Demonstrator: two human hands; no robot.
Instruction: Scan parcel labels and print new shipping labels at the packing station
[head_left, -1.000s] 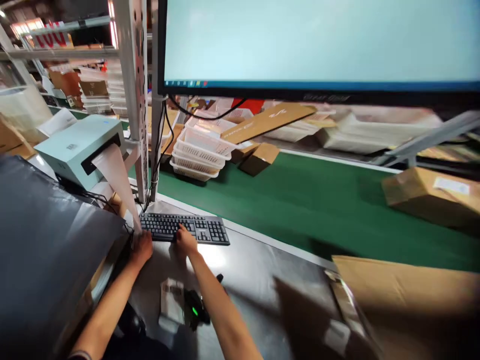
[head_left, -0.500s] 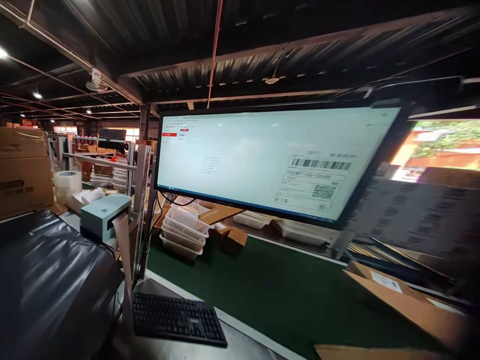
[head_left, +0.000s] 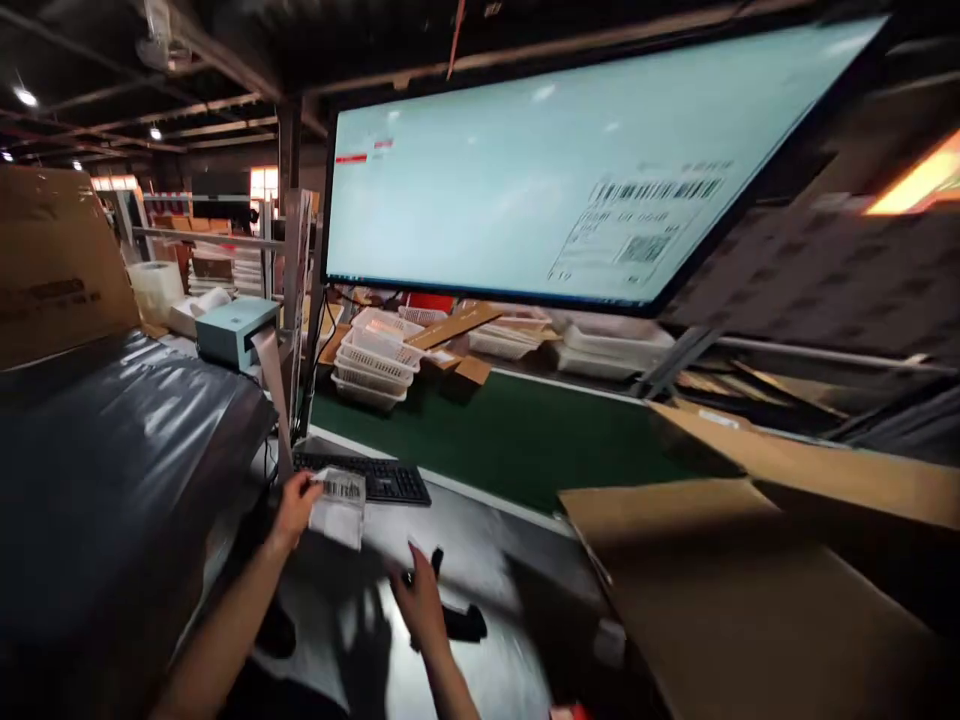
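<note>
My left hand (head_left: 294, 508) pinches the edge of a small clear-and-white packet (head_left: 337, 508) that bears a barcode label. The packet hangs just in front of the black keyboard (head_left: 397, 482), covering part of it. To the right, my right hand (head_left: 421, 603) is over the metal table, its fingers apart and slightly blurred. Behind and beside that hand lies a black object (head_left: 466, 624), shaped like a handheld barcode scanner and partly hidden by it. Whether the fingers touch it I cannot tell.
A large monitor (head_left: 480, 190) hangs above a green conveyor belt (head_left: 525, 430). Stacked white baskets (head_left: 371, 370) stand on the belt. A label printer (head_left: 236, 332) feeds out a paper strip at left. An open cardboard box (head_left: 675, 530) is at right, black plastic sheeting (head_left: 112, 450) at left.
The view has tilted down, so the monitor sits higher. Both my hands have come into view, the left with the packet. More of the metal table and cardboard box shows.
</note>
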